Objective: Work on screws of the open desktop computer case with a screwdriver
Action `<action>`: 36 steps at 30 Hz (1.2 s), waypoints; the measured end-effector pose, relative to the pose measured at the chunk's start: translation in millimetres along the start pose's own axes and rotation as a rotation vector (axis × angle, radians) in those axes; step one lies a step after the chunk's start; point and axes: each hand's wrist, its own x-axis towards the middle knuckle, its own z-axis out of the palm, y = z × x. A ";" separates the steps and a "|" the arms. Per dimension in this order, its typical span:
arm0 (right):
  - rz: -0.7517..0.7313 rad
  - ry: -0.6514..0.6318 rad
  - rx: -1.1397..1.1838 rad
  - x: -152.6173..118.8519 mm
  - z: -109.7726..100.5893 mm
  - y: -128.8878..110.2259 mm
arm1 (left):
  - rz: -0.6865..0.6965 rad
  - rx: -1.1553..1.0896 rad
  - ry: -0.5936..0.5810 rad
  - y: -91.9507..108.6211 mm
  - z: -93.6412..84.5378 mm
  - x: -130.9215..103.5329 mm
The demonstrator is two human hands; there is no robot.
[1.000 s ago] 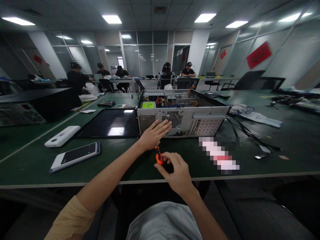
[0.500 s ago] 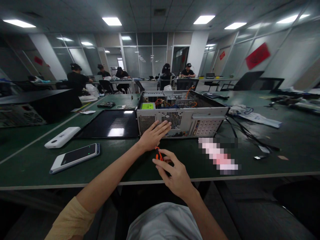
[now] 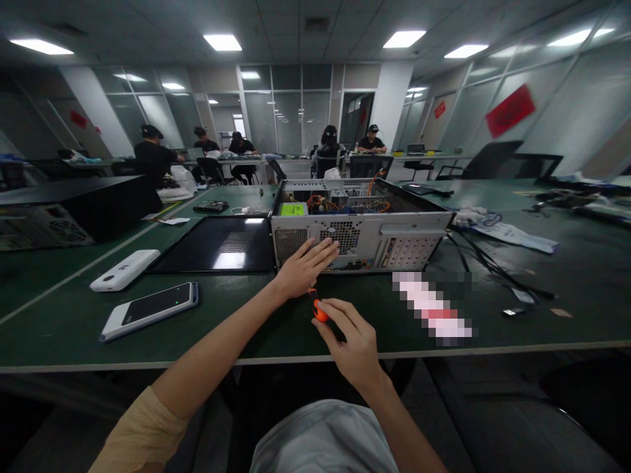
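Note:
An open computer case (image 3: 362, 240) lies on its side on the green table, its rear panel facing me and its wires showing from above. My left hand (image 3: 308, 266) rests against the lower left of that panel, fingers stretched out; its thumb is hidden. Just below it, a screwdriver (image 3: 319, 311) with an orange and black handle points toward the case. My right hand (image 3: 352, 338) pinches the end of the handle between thumb and fingers. The screwdriver's tip is hidden behind my left hand, so I cannot tell what it touches.
A black side panel (image 3: 217, 244) lies left of the case, with a white power bank (image 3: 125, 269) and a phone-like device (image 3: 150, 310) nearer. Right are black cables (image 3: 486, 259), white gloves (image 3: 517, 234) and a blurred-out item (image 3: 434, 309). Another computer case (image 3: 73, 207) stands far left. Several people sit behind.
My right hand has shifted slightly right and its fingers have regripped, now around the end of the screwdriver handle, showing more of it. My left hand stays put.

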 end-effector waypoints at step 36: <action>0.336 0.452 0.273 -5.8 0.8 1.5 | 0.054 -0.161 0.314 -5.4 -2.6 -3.4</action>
